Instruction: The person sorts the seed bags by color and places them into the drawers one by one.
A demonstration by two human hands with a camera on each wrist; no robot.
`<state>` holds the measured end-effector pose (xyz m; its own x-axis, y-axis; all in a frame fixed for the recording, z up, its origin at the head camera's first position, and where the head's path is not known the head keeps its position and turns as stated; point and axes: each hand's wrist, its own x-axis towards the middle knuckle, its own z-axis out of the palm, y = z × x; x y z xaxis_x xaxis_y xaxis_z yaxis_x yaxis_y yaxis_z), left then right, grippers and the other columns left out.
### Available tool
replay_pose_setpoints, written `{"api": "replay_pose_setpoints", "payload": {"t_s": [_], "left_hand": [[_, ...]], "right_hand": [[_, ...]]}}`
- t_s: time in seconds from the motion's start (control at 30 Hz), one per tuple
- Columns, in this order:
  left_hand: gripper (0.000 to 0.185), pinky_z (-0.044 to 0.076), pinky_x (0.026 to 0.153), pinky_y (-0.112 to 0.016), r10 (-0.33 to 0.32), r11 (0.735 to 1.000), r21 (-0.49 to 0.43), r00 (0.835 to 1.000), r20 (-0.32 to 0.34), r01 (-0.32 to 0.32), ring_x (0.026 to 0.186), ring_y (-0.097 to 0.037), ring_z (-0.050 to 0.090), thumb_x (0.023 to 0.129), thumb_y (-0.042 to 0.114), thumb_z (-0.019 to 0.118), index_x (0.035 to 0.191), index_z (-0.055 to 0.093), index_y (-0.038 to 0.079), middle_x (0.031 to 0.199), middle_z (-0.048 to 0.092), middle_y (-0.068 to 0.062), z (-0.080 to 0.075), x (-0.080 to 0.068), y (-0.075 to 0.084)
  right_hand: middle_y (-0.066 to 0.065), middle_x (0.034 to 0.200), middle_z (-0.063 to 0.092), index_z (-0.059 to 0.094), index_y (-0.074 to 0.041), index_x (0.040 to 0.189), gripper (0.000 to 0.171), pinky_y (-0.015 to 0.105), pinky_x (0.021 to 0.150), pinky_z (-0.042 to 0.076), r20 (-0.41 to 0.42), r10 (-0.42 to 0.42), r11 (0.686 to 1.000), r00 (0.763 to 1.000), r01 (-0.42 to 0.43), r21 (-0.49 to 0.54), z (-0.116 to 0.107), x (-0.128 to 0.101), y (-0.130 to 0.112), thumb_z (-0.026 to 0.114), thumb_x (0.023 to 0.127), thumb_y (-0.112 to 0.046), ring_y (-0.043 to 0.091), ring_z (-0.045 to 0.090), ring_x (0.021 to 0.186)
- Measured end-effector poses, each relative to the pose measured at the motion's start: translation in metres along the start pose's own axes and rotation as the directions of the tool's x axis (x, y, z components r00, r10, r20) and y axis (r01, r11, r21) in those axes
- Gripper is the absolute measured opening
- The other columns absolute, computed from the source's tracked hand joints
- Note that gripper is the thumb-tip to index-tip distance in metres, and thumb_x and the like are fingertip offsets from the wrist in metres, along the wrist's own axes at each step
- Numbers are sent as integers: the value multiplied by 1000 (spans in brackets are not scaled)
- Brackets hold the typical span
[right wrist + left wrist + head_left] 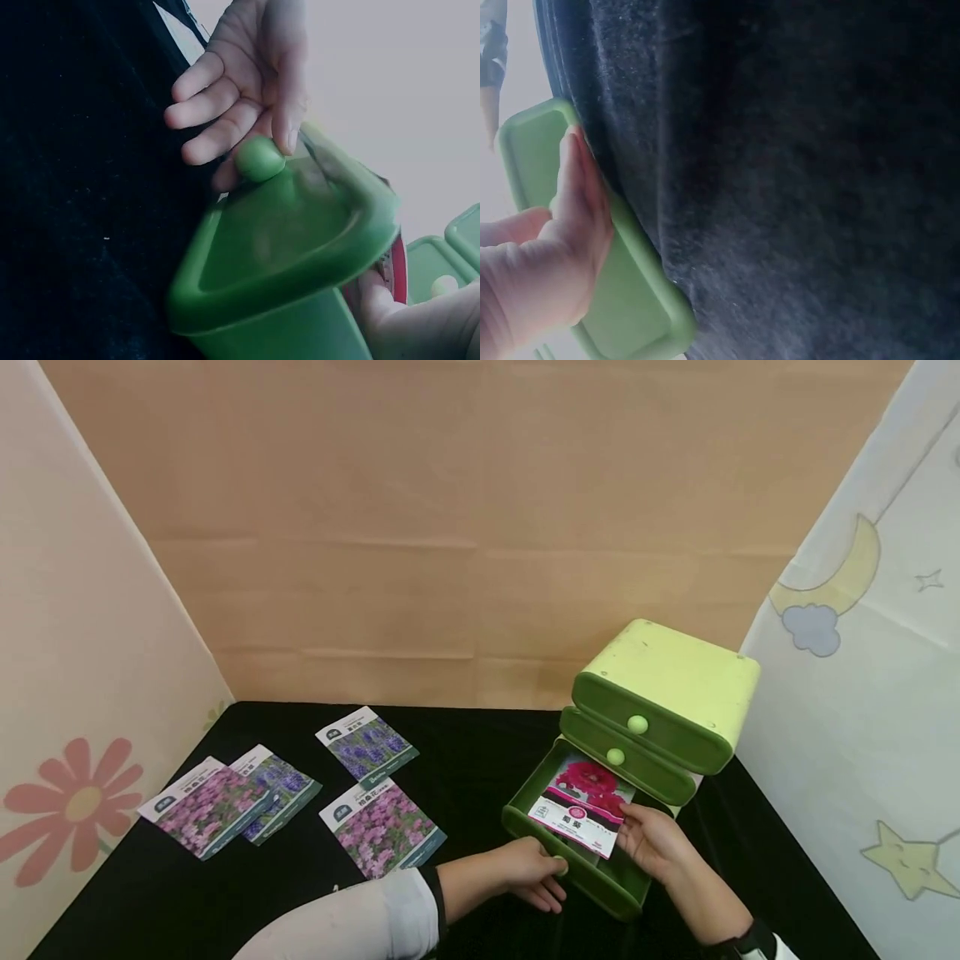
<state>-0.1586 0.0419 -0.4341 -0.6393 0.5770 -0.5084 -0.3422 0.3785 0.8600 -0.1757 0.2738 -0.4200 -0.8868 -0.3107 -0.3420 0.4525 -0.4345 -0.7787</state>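
Note:
A green lower drawer point(600, 892) is pulled out of the small green chest. My left hand point(534, 870) pinches its round knob point(259, 158) between thumb and forefinger, the other fingers loosely spread, as the right wrist view shows. With my right hand point(654, 842) I hold the right edge of a flower seed packet point(576, 806) with a red bloom and a pink and white label. The packet overlaps the drawer's inside in the head view; another sheet's edge shows beneath it. In the left wrist view the left hand point(566, 232) lies against the drawer front point(630, 307).
The chest point(675, 677) has two more drawers above, the middle one slightly out. Several flower packets lie on the black cloth to the left: a pink one point(206, 806) overlapping a purple one point(288, 785), another purple point(367, 747) and another pink point(382, 828). Fabric walls point(337, 568) surround the table.

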Motion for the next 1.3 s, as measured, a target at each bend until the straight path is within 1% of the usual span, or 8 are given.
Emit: {"api": "replay_pose_setpoints", "payload": {"t_s": [0.2,0.53,0.63,0.73,0.9,0.97,1.1,1.3], "left_hand": [[35,61,73,-35,5,1000,-6,1000,-6,-5,93,-37,70,101,23,50,104,63,-9,96,72,-24,3,2,-2],[37,61,72,-34,22,1000,-18,1000,-7,-22,92,-38,71,103,22,47,106,64,-10,95,72,-25,4,2,-7],[37,61,72,-34,23,999,-24,1000,-3,-24,92,-38,71,103,23,47,107,64,-10,95,72,-25,3,3,-7],[37,61,74,-35,24,999,-31,1000,6,-24,93,-38,70,103,23,47,108,64,-10,97,71,-25,3,3,-7],[38,61,75,-35,27,999,-44,1000,15,-26,96,-39,69,103,23,47,109,63,-10,99,71,-26,3,2,-6],[38,61,74,-34,30,998,-49,999,17,-29,96,-39,69,103,23,47,109,63,-11,99,71,-26,3,2,-7],[38,61,75,-34,33,998,-57,999,24,-32,97,-39,69,103,23,47,110,63,-11,100,71,-26,2,2,-7],[38,61,75,-33,40,997,-59,999,24,-39,97,-38,69,103,24,47,109,63,-11,100,71,-26,1,3,-9]], "right_hand": [[3,97,68,57,-6,99,33,23,86,56,17,-15,1000,1000,15,14,-8,3,4,25,104,-6,9,66,94],[4,116,55,43,-2,113,18,25,97,47,-78,-51,977,996,34,-211,1,2,8,31,103,-8,13,51,116],[25,143,35,34,5,122,25,36,116,31,-105,-74,968,992,46,-245,7,1,8,27,102,-8,30,28,141],[32,156,-8,21,9,126,29,47,123,4,-93,-95,965,991,68,-254,12,-1,9,24,101,-6,40,-9,147],[30,155,-15,31,5,111,15,48,122,0,-127,-133,955,983,94,-280,19,-3,9,25,100,-4,39,-11,146],[29,155,-21,30,10,124,28,48,122,-2,-129,-127,951,983,84,-296,20,-4,8,25,101,-5,39,-15,146],[24,150,-36,-8,11,146,56,51,120,-10,-108,-101,943,989,60,-328,21,-5,6,23,102,-7,43,-28,140],[25,151,-34,-28,6,143,67,52,120,-8,-60,-87,930,994,60,-362,25,-9,4,24,103,-7,44,-24,141]]}}
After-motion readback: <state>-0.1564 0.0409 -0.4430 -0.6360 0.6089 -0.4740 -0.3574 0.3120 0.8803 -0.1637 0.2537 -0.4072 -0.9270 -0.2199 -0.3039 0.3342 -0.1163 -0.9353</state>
